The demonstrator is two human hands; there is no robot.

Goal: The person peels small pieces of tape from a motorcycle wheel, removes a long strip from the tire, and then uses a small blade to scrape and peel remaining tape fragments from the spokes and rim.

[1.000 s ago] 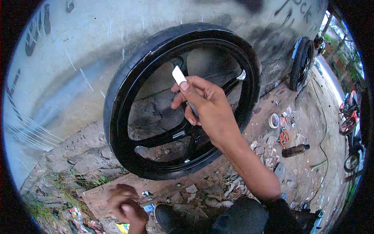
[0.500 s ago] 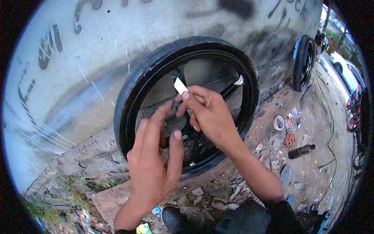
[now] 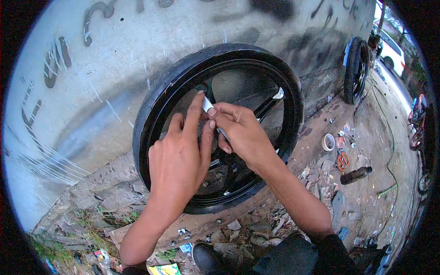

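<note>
A black wheel with its tyre (image 3: 293,105) leans against the grey wall, a white patch showing near the rim on its upper right spoke. In front of its spokes, my right hand (image 3: 240,130) pinches a small white strip (image 3: 207,105) between thumb and fingers. My left hand (image 3: 176,151) is at the strip's left side, index fingertip at its upper end and thumb tip near the right fingers. Its fingers are apart; whether it grips the strip is unclear.
On the ground at right lie a tape roll (image 3: 328,142), orange-handled scissors (image 3: 342,161) and a dark bottle (image 3: 355,175). Another wheel (image 3: 355,73) leans on the wall further back. Rubble and litter surround a shoe (image 3: 207,257) below.
My left hand has moved up to the white strip, its index finger now reaching the upper end. My right hand keeps its pinch, slightly lower. The camera view has shifted a little.
</note>
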